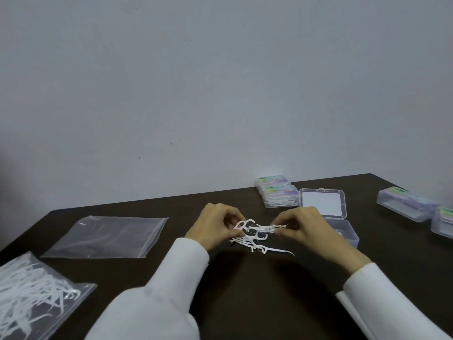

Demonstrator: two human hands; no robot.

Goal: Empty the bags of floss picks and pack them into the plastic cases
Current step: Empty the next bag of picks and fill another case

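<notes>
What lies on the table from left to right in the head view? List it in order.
Full bag of floss picks → empty bag → left hand → floss picks → right hand → far-right closed cases.

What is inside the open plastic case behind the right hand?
The open plastic case shows a bare white lid panel; its visible tray part looks empty, but the right hand covers the tray's left side, so picks there cannot be ruled out.

Both hands pinch a cluster of white floss picks [252,235] over the dark counter [245,290]: left hand [217,223], right hand [302,225]. An open case [326,209] sits near the far edge.
</notes>
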